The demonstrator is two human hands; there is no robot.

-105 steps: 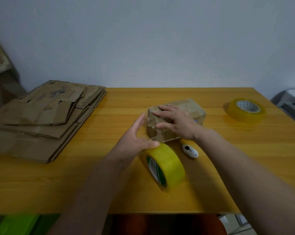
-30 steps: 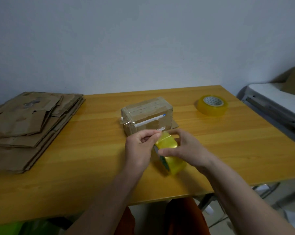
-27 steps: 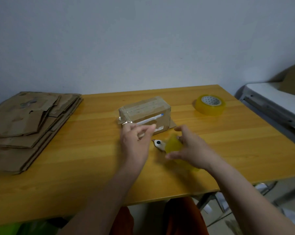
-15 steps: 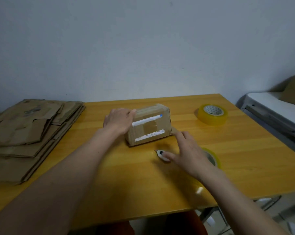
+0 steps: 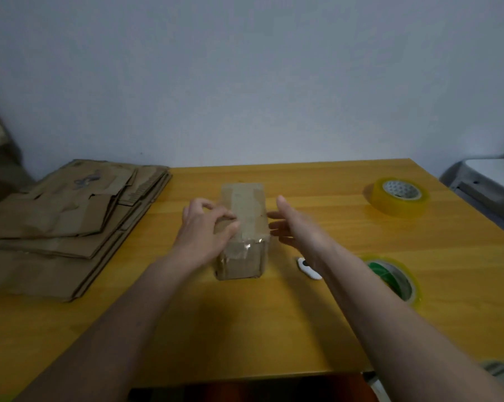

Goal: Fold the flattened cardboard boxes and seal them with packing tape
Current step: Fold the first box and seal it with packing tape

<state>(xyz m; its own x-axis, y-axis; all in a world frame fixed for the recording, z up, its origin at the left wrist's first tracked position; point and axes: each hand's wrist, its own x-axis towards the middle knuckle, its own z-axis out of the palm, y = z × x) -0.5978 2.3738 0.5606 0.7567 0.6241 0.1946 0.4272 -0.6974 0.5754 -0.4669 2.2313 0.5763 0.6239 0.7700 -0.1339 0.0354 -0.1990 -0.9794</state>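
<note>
A small taped cardboard box [image 5: 245,216] stands mid-table with one short end facing me. My left hand [image 5: 204,230] grips its left top edge, thumb lying over the top. My right hand [image 5: 294,227] lies with straight fingers against the box's right side. A yellow tape roll with a green core [image 5: 392,278] lies flat to the right of my right forearm. A second yellow tape roll [image 5: 400,197] lies flat at the back right. Flattened cardboard boxes [image 5: 68,221] are stacked at the left.
A small white cutter [image 5: 308,268] lies on the wooden table [image 5: 274,329] just right of the box, partly under my right wrist. A grey-white object [image 5: 491,181] stands beyond the table's right edge. The wall runs close behind the table.
My right hand put the green-core tape roll down flat at the right and came to the box's side. My left hand turned the box so a short end faces me.
</note>
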